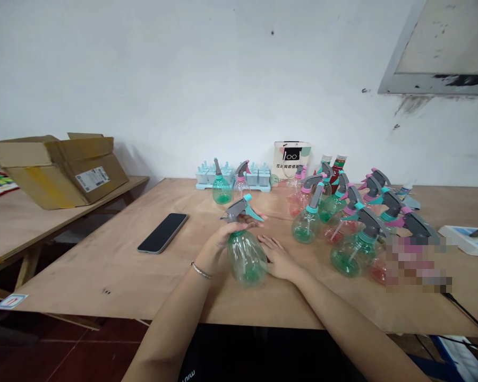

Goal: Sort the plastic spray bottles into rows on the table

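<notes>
A clear spray bottle (247,260) with a green base, grey head and teal trigger stands slightly tilted in front of me. My left hand (228,231), a bracelet at its wrist, is wrapped round the bottle's neck, just under the spray head. Palm down on the table beside the bottle's right side, my right hand (278,257) has its fingers stretched out and holds nothing. Behind the held bottle are a green spray bottle (222,191) and a pink-triggered spray bottle (242,183).
Several green and pink spray bottles (306,228) crowd the right side. A phone (162,232) lies on the wooden table (115,276). By the wall are light-blue ice-pop moulds (258,178) and a paper bag (289,159). A cardboard box (63,170) sits on the left table.
</notes>
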`<state>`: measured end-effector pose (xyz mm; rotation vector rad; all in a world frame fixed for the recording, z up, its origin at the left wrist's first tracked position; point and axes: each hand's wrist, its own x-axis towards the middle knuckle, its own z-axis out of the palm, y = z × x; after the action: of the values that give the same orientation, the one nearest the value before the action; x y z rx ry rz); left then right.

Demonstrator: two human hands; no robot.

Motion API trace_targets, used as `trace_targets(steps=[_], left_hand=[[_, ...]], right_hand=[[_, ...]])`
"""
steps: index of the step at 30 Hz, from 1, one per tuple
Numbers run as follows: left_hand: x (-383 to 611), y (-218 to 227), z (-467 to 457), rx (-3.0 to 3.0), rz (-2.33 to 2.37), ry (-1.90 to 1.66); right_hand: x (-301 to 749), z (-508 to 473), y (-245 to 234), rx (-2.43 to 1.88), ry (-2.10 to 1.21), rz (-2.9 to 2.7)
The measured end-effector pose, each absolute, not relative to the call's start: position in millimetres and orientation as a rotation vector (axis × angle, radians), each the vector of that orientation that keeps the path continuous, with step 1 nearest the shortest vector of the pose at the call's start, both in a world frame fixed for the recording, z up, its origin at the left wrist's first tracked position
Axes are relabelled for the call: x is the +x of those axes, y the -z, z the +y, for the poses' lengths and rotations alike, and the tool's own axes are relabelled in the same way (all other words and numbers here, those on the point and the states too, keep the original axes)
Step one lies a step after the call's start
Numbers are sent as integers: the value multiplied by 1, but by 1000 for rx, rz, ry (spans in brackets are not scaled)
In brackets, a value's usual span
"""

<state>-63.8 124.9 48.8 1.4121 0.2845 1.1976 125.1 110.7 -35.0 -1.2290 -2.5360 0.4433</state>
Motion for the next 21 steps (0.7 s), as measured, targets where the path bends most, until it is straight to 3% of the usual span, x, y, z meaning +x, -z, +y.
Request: trace_targets(steps=[8,15,21], left_hand=[[-131,-73,187,1606,1122,-1847],[-164,-57,250,1649,1432,-1846],[-166,-43,270,1704,1434,-1811]], right_hand=[[123,106,30,-1279,-448,-2503],[122,106,30,-1268,-448,-2496],[123,107,31,-1258,-438,-2490]])
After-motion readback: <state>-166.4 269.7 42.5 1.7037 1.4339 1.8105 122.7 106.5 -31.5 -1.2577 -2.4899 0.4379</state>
